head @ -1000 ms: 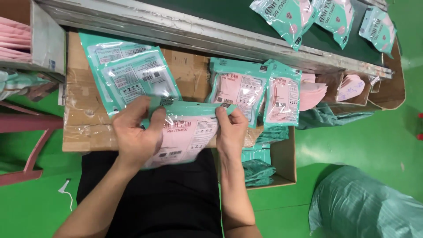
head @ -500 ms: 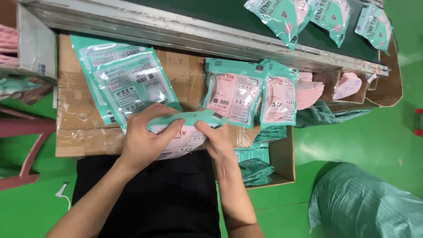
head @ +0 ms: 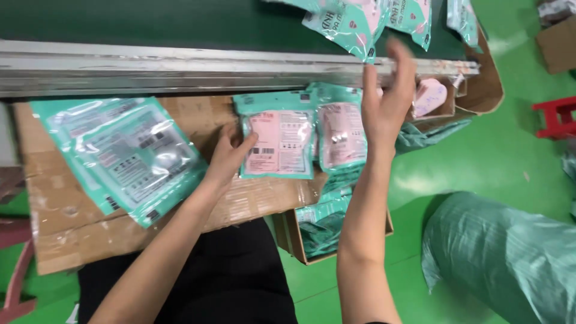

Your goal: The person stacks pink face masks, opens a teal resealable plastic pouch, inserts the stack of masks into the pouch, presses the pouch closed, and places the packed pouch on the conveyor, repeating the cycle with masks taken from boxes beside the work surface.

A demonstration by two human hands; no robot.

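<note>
Our left hand (head: pixel 231 157) rested open-fingered against the pink-filled pouch (head: pixel 277 144) on the cardboard worktop (head: pixel 72 222), gripping nothing. Our right hand (head: pixel 387 99) hung open and empty near the belt rail (head: pixel 180 63). Squaring the pouch flat mattered most, we judged.

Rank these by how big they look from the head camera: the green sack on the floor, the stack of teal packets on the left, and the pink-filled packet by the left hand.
1. Green sack, partly cut off by the frame.
2. Stack of teal packets.
3. Pink-filled packet, touched by the left hand.
</note>
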